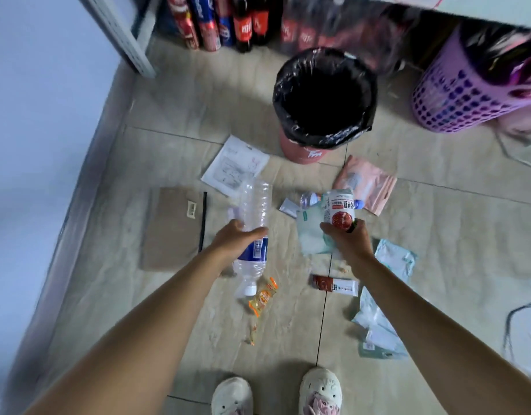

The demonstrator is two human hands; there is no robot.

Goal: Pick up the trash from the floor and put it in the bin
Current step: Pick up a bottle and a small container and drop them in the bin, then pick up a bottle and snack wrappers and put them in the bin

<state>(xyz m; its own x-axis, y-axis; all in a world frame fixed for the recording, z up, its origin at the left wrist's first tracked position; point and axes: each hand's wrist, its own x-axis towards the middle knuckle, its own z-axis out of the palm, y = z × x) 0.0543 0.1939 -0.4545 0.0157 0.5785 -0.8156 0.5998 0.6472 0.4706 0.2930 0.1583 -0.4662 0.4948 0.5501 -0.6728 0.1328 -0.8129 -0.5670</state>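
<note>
1. Two white shoes stand at the bottom centre of the frame.
2. Wrappers and packets lie on the floor in the middle.
3. The left hand has its fingers closed around a clear bottle.
4. The right hand has its fingers closed around a red-labelled bottle.
5. The bin, lined with a black bag, stands at upper centre.

Black-lined pink bin, purple perforated basket, blue-labelled clear bottle.

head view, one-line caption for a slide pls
Left hand holds clear bottle, right hand a red-labelled bottle, before the bin.
</note>
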